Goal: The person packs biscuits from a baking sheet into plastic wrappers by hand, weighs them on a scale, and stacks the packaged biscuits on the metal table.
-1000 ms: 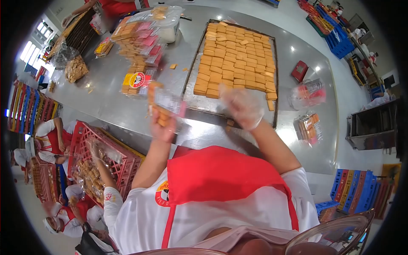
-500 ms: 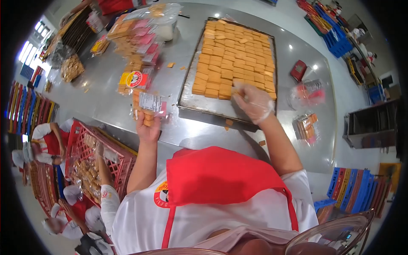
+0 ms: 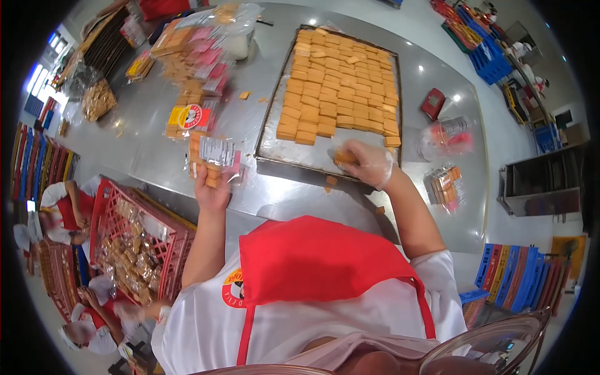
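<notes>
"So, from the head view, what has just been changed?"

"Some biscuits (image 3: 344, 156) have been drawn away from the front edge of the rows (image 3: 337, 87), and they are now held low over the bare front part of the tray (image 3: 284, 153). They seem, then, to have been parted from the rest"

"And how is the right hand (image 3: 372, 164) held?"

"It is covered by a clear glove and partly closed, with the biscuits pinched between thumb and fingers. How many are held cannot be told"

"Is anything held by the left hand (image 3: 213, 190)?"

"Yes, a clear packet (image 3: 215, 153) is gripped near its lower end, with the fingers closed against it. Biscuits and a white label can be seen in it, but whether it is open cannot be made out. It is held beside the tray, over the table (image 3: 269, 203), and just beyond it a pile of packets (image 3: 194, 81) is stacked"
</notes>
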